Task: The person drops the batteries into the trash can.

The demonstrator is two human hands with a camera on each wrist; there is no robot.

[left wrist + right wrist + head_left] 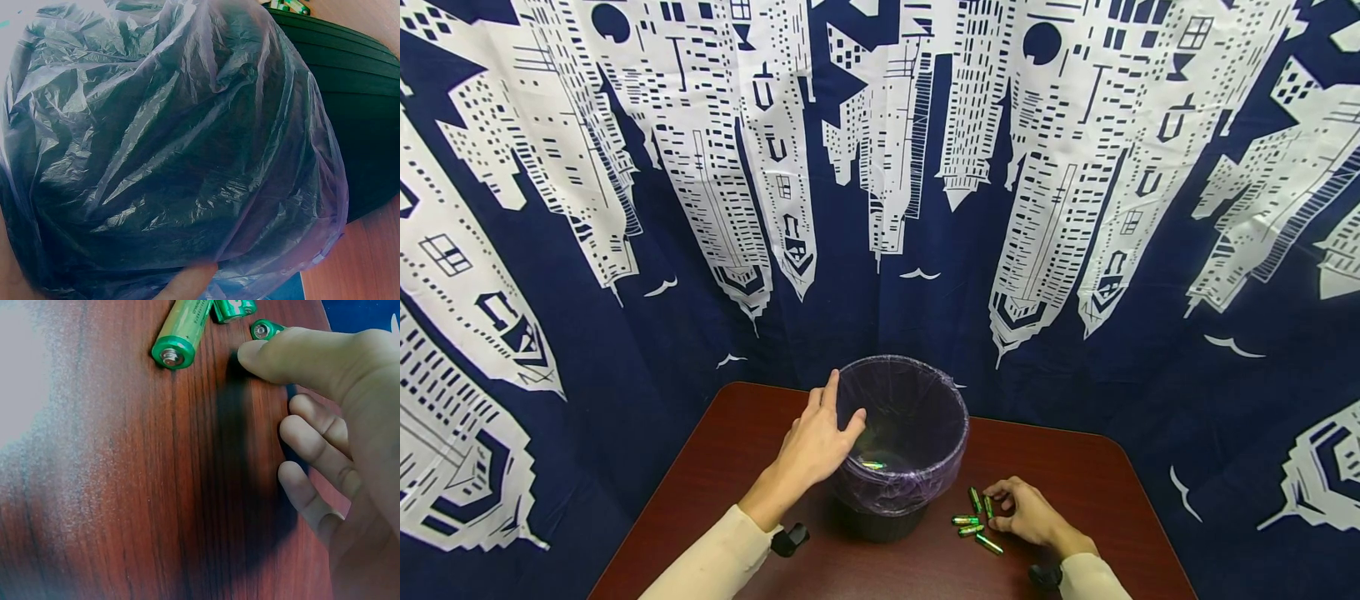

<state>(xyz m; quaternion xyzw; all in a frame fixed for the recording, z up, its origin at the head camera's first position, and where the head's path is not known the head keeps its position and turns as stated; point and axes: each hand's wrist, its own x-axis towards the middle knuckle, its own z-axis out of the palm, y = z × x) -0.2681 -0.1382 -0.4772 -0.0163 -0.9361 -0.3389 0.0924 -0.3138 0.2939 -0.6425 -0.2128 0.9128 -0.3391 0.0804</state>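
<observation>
A round dark bin (880,523) lined with a thin purple plastic bag (898,492) stands on the table. My left hand (808,442) rests at the bin's left rim, thumb over the inside and fingers fairly straight; in the left wrist view, one fingertip (190,280) shows against the bag. Inside lies something shiny green and gold (872,465). Right of the bin, my right hand (1030,512) pinches one green battery (988,506) between thumb and index finger. In the right wrist view the thumb partly hides that battery (262,329). Several similar batteries (988,544) lie just left of the hand.
The reddish-brown wooden table (1060,458) has rounded far corners. Behind it hangs a navy curtain (917,317) with white buildings printed upside down. Dark straps with a small device (790,540) sit at both wrists.
</observation>
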